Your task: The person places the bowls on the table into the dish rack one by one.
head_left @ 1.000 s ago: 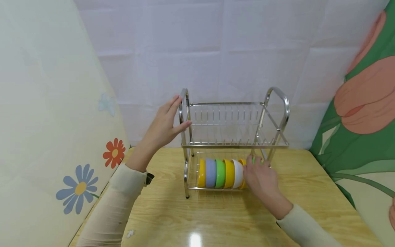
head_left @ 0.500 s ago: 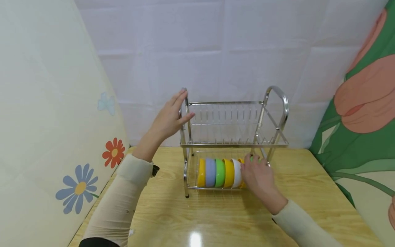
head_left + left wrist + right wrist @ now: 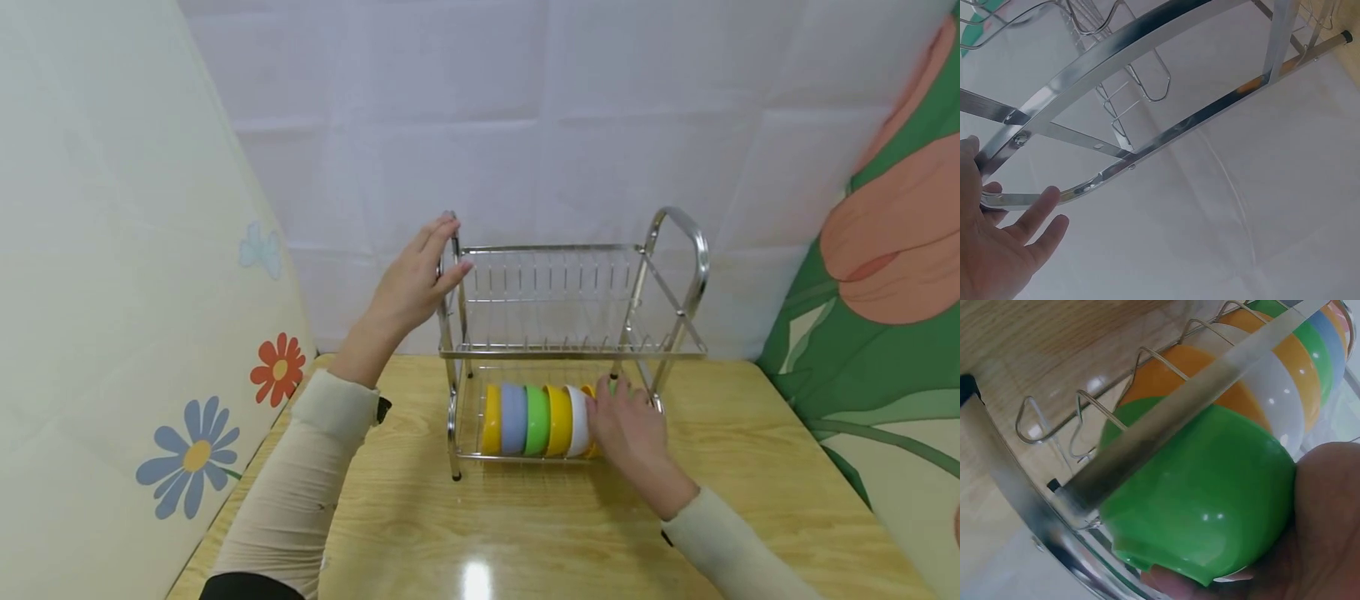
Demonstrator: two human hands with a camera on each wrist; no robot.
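Note:
A two-tier metal dish rack [image 3: 573, 356] stands on the table. My left hand [image 3: 411, 285] rests at the top of its left arched side, fingers spread and the thumb extended. In the left wrist view, loose fingertips lie around the bent end of the metal frame [image 3: 1179, 129]. My right hand [image 3: 632, 429] reaches into the right end of the lower tier. It holds a green bowl [image 3: 1204, 487] tilted on its side, with a fingertip under its foot in the right wrist view. An orange-yellow bowl [image 3: 1150, 375] and a white bowl [image 3: 1279, 394] stand directly behind it.
More bowls line the lower tier on edge: a yellow one [image 3: 491, 421] at the left end, then a blue one [image 3: 513, 419], a green one [image 3: 537, 421] and another yellow one [image 3: 558, 421]. The upper tier [image 3: 547, 321] has wire dividers. A white cloth [image 3: 360, 167] hangs behind.
My left hand has moved up and right onto the top of the rack's left arch. My right hand has shifted slightly left and stays at the green bowl.

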